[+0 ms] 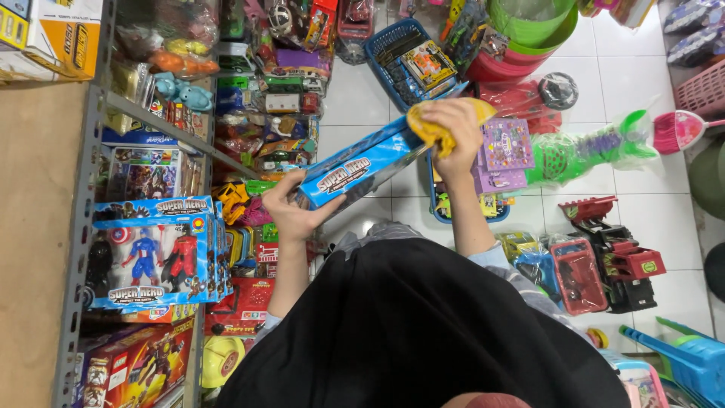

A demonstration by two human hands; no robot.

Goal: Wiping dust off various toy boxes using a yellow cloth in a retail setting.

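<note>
My left hand (291, 208) grips the near end of a long blue toy box (362, 165) held out in front of me at a tilt. My right hand (451, 128) presses a crumpled yellow cloth (432, 130) against the far end of that box. Below my arms I see my black garment (423, 325). On the metal shelf (83, 227) to my left stands another blue box of action figures (155, 253), of the same kind as the one I hold.
Shelves on the left are packed with boxed toys. On the white tiled floor (657, 211) lie a blue basket (400, 53), green and pink tubs (529, 30), red toy trucks (604, 249), a purple box (504, 151) and a blue plastic piece (691, 363).
</note>
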